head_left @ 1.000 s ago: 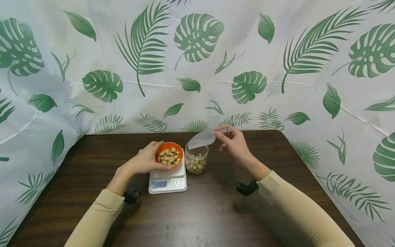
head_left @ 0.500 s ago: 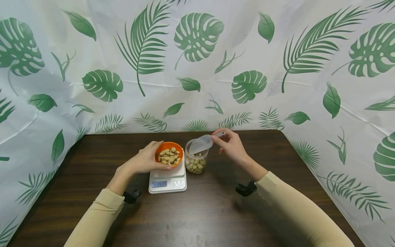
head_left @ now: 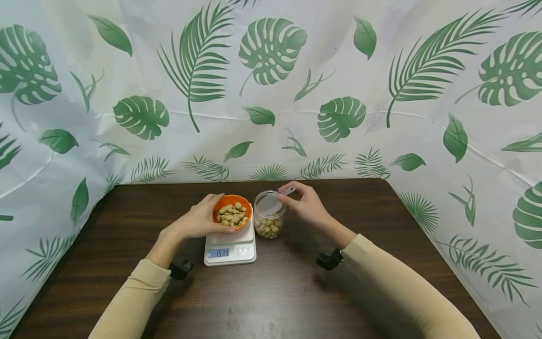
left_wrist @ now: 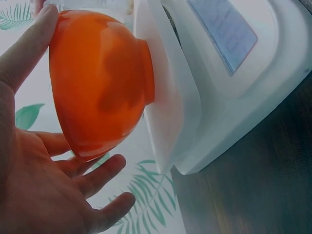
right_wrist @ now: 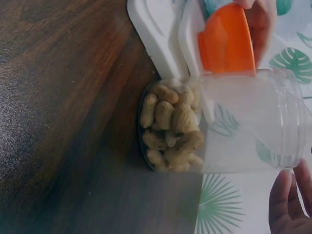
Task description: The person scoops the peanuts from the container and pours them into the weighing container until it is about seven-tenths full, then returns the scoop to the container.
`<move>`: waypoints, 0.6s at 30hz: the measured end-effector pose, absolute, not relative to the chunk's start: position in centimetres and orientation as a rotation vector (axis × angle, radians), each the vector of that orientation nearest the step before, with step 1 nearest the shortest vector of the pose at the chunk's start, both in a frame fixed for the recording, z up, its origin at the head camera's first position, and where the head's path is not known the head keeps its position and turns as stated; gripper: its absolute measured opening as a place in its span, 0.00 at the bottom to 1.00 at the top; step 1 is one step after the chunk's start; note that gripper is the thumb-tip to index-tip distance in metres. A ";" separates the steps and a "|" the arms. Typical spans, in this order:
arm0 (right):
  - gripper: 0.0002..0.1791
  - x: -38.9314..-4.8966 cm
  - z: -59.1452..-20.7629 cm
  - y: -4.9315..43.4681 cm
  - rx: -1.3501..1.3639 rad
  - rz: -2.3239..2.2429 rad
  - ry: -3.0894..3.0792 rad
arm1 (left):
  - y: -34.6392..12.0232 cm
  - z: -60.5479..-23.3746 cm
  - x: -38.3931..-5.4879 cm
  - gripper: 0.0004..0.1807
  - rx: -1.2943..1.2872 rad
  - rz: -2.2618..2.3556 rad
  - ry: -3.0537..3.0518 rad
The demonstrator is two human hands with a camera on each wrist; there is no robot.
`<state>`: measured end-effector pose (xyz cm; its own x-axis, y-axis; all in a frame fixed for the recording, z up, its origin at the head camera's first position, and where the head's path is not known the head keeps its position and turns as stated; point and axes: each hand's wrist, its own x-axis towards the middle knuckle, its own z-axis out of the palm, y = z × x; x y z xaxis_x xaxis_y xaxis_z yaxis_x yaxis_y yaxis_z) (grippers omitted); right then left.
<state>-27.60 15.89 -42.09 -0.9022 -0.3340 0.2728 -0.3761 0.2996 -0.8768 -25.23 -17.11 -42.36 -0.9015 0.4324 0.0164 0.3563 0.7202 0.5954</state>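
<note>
An orange bowl (head_left: pixel 249 212) of unshelled peanuts (head_left: pixel 232 214) stands on a white kitchen scale (head_left: pixel 243 256) with a lit display. My left hand (head_left: pixel 196 220) holds it by the rim, thumb on the near side and fingers on the far side. The bowl's foot meets the scale's platform in the left wrist view. Just right of the scale is a clear jar (right_wrist: pixel 234 122), its lower part holding peanuts (right_wrist: pixel 173 126). My right hand (head_left: pixel 308 205) pinches the handle of a translucent scoop (head_left: pixel 269 204), whose head dips inside the jar's mouth, above the peanuts.
Everything stands near the far side of a dark wooden table (head_left: pixel 271 301). A white sheet (head_left: pixel 279 117) printed with green leaves hangs behind it. Each wrist wears a black camera mount, such as the right mount (head_left: pixel 329 260).
My right hand has moved left and down, bringing the scoop from above the jar's rim into its mouth. The left hand and bowl stay put. The display's digits differ.
</note>
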 end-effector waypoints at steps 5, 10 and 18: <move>0.08 -27.7 -42.3 15.7 0.717 1.635 -2.509 | -17.1 -42.3 -25.3 0.63 0.647 0.927 2.794; 0.09 -27.8 -42.4 15.9 0.699 1.584 -2.545 | -17.1 -42.3 -25.3 0.63 0.647 0.923 2.792; 0.15 -27.8 -42.4 16.4 0.673 1.564 -2.628 | -17.1 -42.3 -25.2 0.63 0.636 0.922 2.787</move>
